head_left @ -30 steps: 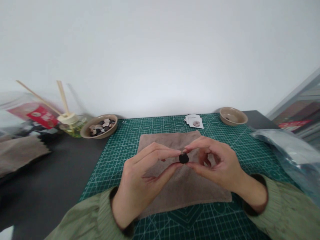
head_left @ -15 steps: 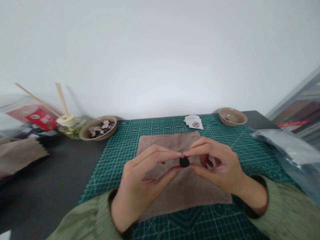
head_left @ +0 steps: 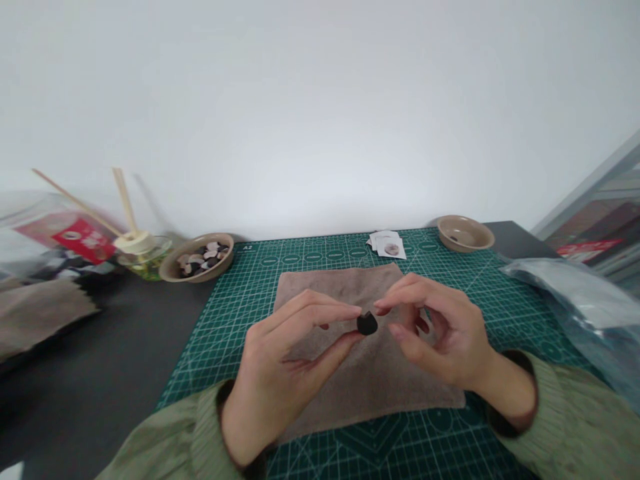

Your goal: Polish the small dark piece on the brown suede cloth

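Observation:
A small black stone-like piece [head_left: 367, 324] is pinched between the thumb and fingertips of my left hand [head_left: 295, 363], above a brown cloth [head_left: 350, 393]. Just to its right, my right hand [head_left: 443, 333] has its thumb and index finger apart, with nothing between them. The right fingertips are close to the piece but not touching it. Fine detail on the dark surface cannot be made out.
The cloth lies on a green cutting mat [head_left: 220, 333]. A bowl of dark and pale pebble-like pieces [head_left: 170, 270] and a reed diffuser [head_left: 137, 250] stand left. Paper cards [head_left: 390, 245] and another bowl [head_left: 477, 243] with a small dark piece sit behind. A plastic bag [head_left: 575, 293] lies right.
My right thumb and fingers have let go of the black piece and moved slightly right, opening apart. My left hand keeps its pinch almost in place.

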### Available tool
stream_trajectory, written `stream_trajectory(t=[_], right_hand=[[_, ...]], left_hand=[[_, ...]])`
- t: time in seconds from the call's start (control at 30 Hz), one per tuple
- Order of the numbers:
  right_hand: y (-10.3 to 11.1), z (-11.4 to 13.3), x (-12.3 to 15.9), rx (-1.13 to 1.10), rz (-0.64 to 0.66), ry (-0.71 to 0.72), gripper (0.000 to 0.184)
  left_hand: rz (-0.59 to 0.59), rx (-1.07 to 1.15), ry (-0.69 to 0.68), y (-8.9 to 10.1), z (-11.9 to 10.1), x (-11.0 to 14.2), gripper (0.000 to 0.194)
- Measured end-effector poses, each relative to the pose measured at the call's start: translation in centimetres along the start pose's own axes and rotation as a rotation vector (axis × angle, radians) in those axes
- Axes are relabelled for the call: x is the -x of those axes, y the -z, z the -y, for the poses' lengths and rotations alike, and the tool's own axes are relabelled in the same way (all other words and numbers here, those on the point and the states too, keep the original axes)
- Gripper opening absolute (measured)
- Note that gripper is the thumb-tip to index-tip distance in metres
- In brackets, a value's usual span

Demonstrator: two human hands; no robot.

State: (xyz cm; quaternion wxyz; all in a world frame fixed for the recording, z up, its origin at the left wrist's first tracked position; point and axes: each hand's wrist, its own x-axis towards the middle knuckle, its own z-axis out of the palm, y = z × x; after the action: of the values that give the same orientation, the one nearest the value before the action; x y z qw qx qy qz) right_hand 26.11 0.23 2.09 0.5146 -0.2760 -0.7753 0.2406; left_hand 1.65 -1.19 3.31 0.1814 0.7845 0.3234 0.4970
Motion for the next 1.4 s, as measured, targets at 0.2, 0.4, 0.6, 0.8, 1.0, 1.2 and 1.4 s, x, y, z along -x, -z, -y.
stream_trajectory(t=[0.2,0.4,0.6,0.8,1.0,1.2,1.4], right_hand=[[0.01,0.45,-0.26,0.023,-0.012,0.019,0.017],[0.00,0.53,-0.47,0.052,0.023,0.010,0.017],[0.00,0.23,-0.31,0.048,0.082,-0.003,0.021],[-0.12,0.05,-0.43,0.041,0.172,-0.053,0.016],[-0.04,-0.02,-0.26,0.085,0.161,-0.162,0.017],[-0.19,-0.03,-0.31,0.048,0.187,-0.168,0.018],[-0.36,-0.07,-0.38,-0.020,0.229,-0.237,0.019]], left_hand=[[-0.004,-0.018,0.007,0.00,-0.05,0.17,0.028],[0.006,-0.013,0.003,0.03,-0.04,0.04,0.030],[-0.001,-0.037,0.000,-0.05,-0.33,-0.14,0.025],[0.018,-0.034,0.011,-0.13,-0.30,-0.12,0.030],[0.024,-0.029,-0.048,-0.18,-0.14,-0.35,0.035],[0.044,-0.011,-0.049,-0.21,-0.07,-0.29,0.033],[0.063,-0.007,-0.007,-0.25,0.15,-0.08,0.038]])
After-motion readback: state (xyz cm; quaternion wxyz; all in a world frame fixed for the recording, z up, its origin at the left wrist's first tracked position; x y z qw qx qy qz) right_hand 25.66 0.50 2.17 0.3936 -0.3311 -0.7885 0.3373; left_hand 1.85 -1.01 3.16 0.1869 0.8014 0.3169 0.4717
